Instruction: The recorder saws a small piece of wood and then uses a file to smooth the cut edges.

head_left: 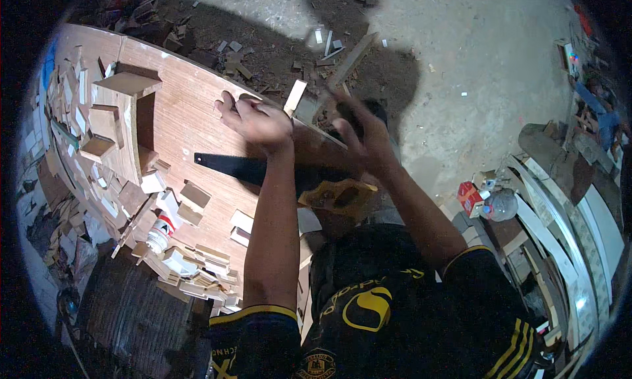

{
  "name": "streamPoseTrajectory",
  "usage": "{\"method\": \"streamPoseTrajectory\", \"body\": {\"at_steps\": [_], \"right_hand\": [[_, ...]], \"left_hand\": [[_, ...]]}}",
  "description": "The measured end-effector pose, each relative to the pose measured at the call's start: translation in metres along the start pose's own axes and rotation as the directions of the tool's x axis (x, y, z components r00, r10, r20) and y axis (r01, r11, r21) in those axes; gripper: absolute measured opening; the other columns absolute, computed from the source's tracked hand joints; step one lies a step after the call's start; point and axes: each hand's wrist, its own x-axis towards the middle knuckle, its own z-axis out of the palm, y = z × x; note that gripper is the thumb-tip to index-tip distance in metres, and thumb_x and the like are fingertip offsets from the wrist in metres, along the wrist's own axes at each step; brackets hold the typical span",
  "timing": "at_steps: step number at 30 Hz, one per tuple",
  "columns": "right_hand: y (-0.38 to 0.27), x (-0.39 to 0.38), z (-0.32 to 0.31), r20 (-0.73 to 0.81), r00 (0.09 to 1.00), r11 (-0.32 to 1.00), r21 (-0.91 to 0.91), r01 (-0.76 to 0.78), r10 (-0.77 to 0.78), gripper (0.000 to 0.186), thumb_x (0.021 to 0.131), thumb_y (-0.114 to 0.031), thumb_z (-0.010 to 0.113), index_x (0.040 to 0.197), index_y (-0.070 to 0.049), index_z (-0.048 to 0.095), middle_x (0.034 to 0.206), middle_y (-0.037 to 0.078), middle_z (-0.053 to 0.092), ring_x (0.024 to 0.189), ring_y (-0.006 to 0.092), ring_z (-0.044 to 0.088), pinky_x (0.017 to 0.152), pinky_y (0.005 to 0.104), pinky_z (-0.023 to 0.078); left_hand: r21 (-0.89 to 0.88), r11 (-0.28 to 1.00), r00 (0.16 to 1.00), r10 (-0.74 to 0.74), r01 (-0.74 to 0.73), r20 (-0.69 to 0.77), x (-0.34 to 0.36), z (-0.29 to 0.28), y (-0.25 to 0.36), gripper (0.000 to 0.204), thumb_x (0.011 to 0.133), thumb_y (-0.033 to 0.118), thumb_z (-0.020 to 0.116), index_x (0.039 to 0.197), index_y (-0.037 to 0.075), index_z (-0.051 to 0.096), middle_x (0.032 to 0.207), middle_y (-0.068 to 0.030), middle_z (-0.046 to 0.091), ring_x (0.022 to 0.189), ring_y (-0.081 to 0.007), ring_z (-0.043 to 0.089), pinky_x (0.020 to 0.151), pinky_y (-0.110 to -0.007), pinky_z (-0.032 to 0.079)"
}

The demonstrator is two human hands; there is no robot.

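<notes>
My left hand (258, 124) is over the far edge of the wooden work board (191, 83), its fingers loosely bent and partly apart, with nothing visible in them. A short pale wood piece (296, 96) sticks out just beyond its wrist; whether they touch I cannot tell. To the right, my right hand (365, 139) is slightly blurred, thumb and fingers apart. A long wood strip (355, 58) slants away beyond its fingertips, apparently apart from it. Below both hands lies a handsaw with a black blade (230, 166) and a yellow handle (342, 196), partly behind my left forearm.
On the board's left stands a wooden box-like piece (128, 119), among many offcuts. A white container (160, 234) and small blocks (194, 201) are nearer. Scraps litter the floor beyond. A clear plastic bottle (501, 204), a red box (469, 198) and long boards (546, 227) are at right.
</notes>
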Motion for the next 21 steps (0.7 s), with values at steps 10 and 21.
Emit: {"method": "streamPoseTrajectory", "body": {"at_steps": [10, 21], "right_hand": [[0.014, 0.093, -0.006, 0.312, 0.935, 0.984, 0.112, 0.141, -0.169, 0.057, 0.078, -0.025, 0.079, 0.13, -0.016, 0.059, 0.124, 0.011, 0.064, 0.112, 0.0248, 0.062, 0.096, 0.0357, 0.047], [0.003, 0.089, -0.006, 0.32, 0.947, 0.999, 0.01, -0.041, 0.036, 0.054, 0.08, -0.036, 0.078, 0.118, 0.0, 0.064, 0.105, 0.009, 0.069, 0.097, 0.0146, 0.06, 0.089, 0.0315, 0.046]], "left_hand": [[0.072, 0.992, 0.988, -0.11, 0.103, 0.106, 0.009, -0.012, 0.015, 0.016, 0.079, 0.002, 0.052, 0.09, -0.007, 0.058, 0.137, -0.0319, 0.039, 0.136, -0.0512, 0.025, 0.113, -0.062, 0.018], [0.064, 0.988, 0.969, -0.148, 0.138, 0.197, 0.0, -0.025, 0.015, 0.02, 0.083, 0.009, 0.05, 0.092, -0.003, 0.064, 0.14, -0.0274, 0.044, 0.139, -0.0473, 0.026, 0.115, -0.059, 0.019]]}}
